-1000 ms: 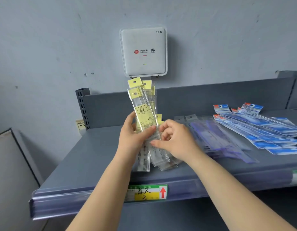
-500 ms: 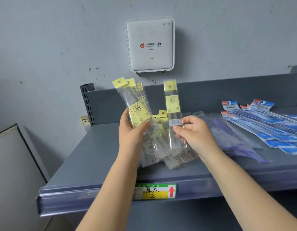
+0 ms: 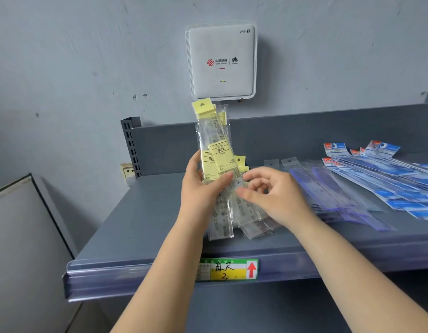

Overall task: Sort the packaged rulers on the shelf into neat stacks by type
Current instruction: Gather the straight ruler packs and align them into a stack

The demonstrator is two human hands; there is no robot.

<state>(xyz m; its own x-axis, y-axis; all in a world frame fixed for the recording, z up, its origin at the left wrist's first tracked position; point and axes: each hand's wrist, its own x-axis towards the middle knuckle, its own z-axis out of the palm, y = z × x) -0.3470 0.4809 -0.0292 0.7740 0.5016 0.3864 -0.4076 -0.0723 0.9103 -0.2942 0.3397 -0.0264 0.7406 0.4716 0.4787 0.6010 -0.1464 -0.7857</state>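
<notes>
- Above the front lip of the grey shelf (image 3: 141,227), the left hand (image 3: 201,188) is holding a bundle of yellow-labelled rulers (image 3: 216,150) upright, hang-tab ends pointing up toward the wall.
- Standing the bundle on end is probably letting the sleeves drop level against each other, so they can go down as one squared stack; that is my reading, not something seen.
- Left-hand fingers: the thumb is pressing across the front of the bundle just below the yellow labels and the palm is wrapping the left edge; the other fingers are behind the packets and I cannot tell how they are lying.
- Bundle not yet square: the top tabs are fanning apart, and the clear lower ends are hanging unevenly past the wrist.
- The right hand (image 3: 273,191) is sitting just beside the bundle, to its right. Its fingers are loosely curled; the thumb tip is touching or nearly touching the clear edge of a sleeve. Whether it is actually pinching that sleeve I cannot tell.
- More yellow-labelled rulers (image 3: 256,227) are lying loose on the shelf under both hands, ends splayed, apparently the remainder waiting to join the bundle.
- Purple rulers in clear sleeves (image 3: 328,188) are lying to the right in a rough overlapping heap; the blue-carded rulers (image 3: 386,176) are fanned farther right. Types are already grouped, though neither pile is tidy.
- A price tag (image 3: 228,269) with a red arrow is sitting on the shelf edge below the hands.
- A white wifi box (image 3: 221,61) is hanging on the wall above.
</notes>
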